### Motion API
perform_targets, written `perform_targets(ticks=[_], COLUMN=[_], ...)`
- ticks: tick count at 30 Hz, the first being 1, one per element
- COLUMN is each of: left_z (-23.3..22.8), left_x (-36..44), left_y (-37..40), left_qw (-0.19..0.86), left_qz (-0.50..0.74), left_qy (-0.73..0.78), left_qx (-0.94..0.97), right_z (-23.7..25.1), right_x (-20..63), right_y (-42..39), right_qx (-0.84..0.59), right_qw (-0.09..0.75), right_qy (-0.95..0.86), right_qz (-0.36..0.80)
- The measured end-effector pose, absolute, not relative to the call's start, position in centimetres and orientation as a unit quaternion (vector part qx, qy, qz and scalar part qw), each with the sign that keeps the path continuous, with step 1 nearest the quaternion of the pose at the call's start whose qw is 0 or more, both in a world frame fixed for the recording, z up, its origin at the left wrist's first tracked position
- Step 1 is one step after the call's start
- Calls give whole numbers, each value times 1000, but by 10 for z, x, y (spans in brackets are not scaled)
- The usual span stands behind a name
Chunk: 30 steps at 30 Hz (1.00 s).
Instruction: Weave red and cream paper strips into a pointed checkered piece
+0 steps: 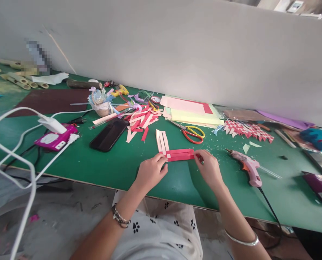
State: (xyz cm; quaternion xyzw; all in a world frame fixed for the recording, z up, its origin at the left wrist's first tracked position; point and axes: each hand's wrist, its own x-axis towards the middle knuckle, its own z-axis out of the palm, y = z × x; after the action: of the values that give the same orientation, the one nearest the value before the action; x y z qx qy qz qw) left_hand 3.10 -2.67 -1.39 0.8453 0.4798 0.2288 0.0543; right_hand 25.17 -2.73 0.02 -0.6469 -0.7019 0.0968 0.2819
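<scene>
Red and pale pink paper strips (180,155) are interlaced into an L shape, red ones running right and pink ones pointing away from me. My left hand (153,169) pinches the woven corner between thumb and fingers. At the other end, my right hand (208,166) grips the tips of the red strips with its fingers closed. A heap of loose red and pink strips (143,119) lies beyond my left hand. Scissors (190,133) with red and yellow handles rest just past the woven strips. A finished-looking red and white checked paper weave (247,130) lies farther right.
A black phone (109,135) lies left of the strips. On the right is a pink glue gun (247,167) with a cord over the table edge. Purple power strips (56,137) and white cables take up the left. Coloured paper sheets (193,112) are stacked near the wall.
</scene>
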Motion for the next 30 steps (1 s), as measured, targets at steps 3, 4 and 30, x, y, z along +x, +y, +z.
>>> perform_targets(ticks=[3,4,30], left_z=[-15,-15,-16], left_x=[31,31,32], left_y=[-27,-26,-26], left_qw=[43,39,37], left_qz=[230,231,221], left_qy=[478,477,485], left_qx=[847,847,845], right_z=[-2,-3,-14], right_x=[253,253,257], right_y=[-27,-27,-24], right_qx=[-635,-630,-617], right_qw=[244,228,93], right_qy=[-730,-740,-780], right_qz=[68,59,-48])
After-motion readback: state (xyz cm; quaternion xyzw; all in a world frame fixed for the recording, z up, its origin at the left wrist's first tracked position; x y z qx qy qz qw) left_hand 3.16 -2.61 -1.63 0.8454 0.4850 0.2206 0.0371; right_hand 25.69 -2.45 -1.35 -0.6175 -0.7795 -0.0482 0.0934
